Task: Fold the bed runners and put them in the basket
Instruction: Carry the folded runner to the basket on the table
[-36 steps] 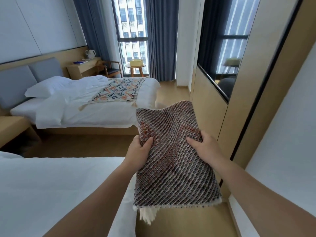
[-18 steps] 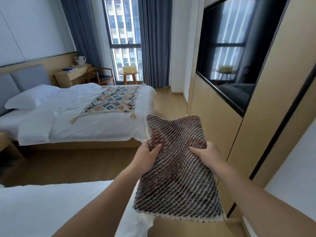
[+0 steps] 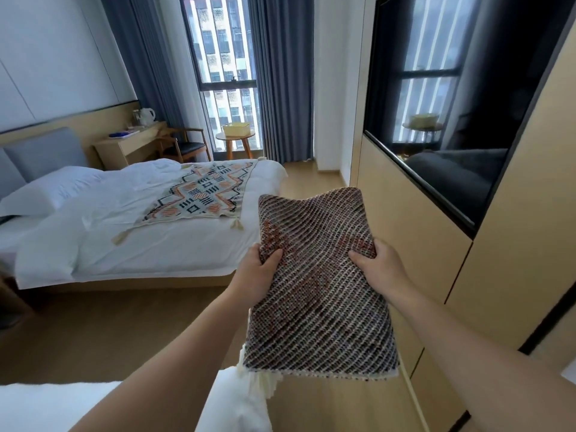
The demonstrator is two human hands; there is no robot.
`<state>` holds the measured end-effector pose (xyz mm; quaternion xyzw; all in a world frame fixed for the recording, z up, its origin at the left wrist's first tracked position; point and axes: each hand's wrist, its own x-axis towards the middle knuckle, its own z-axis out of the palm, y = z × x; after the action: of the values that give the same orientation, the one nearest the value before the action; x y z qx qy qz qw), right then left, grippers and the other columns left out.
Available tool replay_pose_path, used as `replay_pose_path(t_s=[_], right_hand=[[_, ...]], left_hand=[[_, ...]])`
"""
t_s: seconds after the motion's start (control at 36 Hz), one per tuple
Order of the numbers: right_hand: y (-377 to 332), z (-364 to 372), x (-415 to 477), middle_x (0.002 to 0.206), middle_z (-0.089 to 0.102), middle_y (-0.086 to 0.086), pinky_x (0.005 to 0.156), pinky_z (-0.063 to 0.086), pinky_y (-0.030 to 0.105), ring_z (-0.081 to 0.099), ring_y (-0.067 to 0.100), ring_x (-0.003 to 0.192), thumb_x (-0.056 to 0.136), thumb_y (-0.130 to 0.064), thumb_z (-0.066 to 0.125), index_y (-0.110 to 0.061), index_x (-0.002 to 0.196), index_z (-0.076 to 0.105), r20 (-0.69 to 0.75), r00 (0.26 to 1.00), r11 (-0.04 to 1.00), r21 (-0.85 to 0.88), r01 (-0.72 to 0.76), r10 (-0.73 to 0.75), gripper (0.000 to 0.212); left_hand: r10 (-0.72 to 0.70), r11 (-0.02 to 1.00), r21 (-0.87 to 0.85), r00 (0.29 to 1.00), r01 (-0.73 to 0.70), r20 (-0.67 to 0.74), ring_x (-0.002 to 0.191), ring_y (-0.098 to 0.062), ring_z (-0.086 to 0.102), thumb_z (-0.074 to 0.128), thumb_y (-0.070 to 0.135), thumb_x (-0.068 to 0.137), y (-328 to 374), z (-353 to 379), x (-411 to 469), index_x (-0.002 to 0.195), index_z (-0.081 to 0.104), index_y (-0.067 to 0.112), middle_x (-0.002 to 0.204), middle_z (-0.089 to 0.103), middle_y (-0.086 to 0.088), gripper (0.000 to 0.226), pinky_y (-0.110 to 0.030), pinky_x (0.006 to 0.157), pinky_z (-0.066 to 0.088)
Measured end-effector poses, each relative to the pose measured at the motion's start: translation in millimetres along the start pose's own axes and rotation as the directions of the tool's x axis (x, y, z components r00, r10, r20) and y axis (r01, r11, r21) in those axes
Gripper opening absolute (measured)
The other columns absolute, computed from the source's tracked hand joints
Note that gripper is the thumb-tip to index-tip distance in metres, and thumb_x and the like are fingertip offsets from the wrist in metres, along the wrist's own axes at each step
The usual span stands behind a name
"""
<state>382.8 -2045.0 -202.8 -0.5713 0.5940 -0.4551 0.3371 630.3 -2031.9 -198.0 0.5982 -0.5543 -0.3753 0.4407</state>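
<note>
My left hand (image 3: 258,269) and right hand (image 3: 378,266) grip the folded woven runner (image 3: 318,291) by its side edges, to hold the fold flat for the far basket (image 3: 237,130)

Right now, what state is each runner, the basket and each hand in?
dark woven runner, folded, held in the air
patterned runner, unfolded, spread flat on the far bed
basket, upright on the round table, contents hidden
left hand, grips the dark woven runner's left edge
right hand, grips its right edge
</note>
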Motion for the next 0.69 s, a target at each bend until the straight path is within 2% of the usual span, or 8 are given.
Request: replay_pose_path(t_s=[0.08,0.19,0.31,0.5,0.69], right_hand=[[13,-10,51,0.095,0.063,-0.014,0.078,0.049,0.027,0.061,0.005,0.086,0.087,-0.028,0.068,-0.021,0.111,0.060,0.025,1.000,0.999,0.036,0.012,-0.013,0.026],[23,-29,118,0.102,0.066,-0.007,0.084,0.051,0.032,0.063,0.011,0.091,0.087,-0.027,0.068,-0.019,0.114,0.060,0.065,0.998,0.999,0.048,0.007,-0.010,0.029],[26,-43,177,0.102,0.066,-0.006,0.085,0.052,0.035,0.063,0.012,0.091,0.087,-0.028,0.068,-0.023,0.106,0.060,0.087,0.996,0.999,0.046,0.015,-0.019,0.022],[40,-45,260,0.100,0.066,-0.010,0.086,0.053,0.037,0.063,0.011,0.090,0.086,-0.029,0.067,-0.025,0.105,0.060,0.091,0.996,0.999,0.045,0.011,-0.015,0.021],[56,-28,351,0.100,0.066,-0.006,0.085,0.052,0.036,0.064,0.015,0.092,0.087,-0.026,0.068,-0.021,0.106,0.061,0.092,0.996,1.000,0.017,0.004,-0.006,0.021]], left_hand=[[0.000,1.000,0.016,1.000,0.001,-0.030,0.091,-0.014,0.065,0.058,0.041,0.090,4,25,43,0.106,0.055,0.028,0.100,0.068,0.006,0.021,-0.044,0.089,0.051],[-0.017,0.999,0.041,0.999,0.019,-0.046,0.094,-0.015,0.064,0.057,0.043,0.089,18,58,97,0.113,0.054,0.024,0.102,0.067,0.007,0.031,-0.043,0.090,0.050],[0.005,0.997,0.079,0.996,0.002,-0.084,0.096,-0.014,0.062,0.056,0.042,0.091,30,84,144,0.118,0.057,0.020,0.108,0.066,0.004,0.035,-0.037,0.090,0.049],[-0.016,0.998,0.053,0.995,0.021,-0.097,0.098,-0.018,0.063,0.055,0.038,0.092,32,116,221,0.119,0.056,0.015,0.109,0.066,0.000,0.035,-0.041,0.092,0.049],[0.006,0.999,0.041,0.994,-0.002,-0.107,0.091,-0.011,0.063,0.058,0.037,0.091,16,133,313,0.108,0.055,0.024,0.097,0.065,0.010,0.021,-0.028,0.079,0.048]])
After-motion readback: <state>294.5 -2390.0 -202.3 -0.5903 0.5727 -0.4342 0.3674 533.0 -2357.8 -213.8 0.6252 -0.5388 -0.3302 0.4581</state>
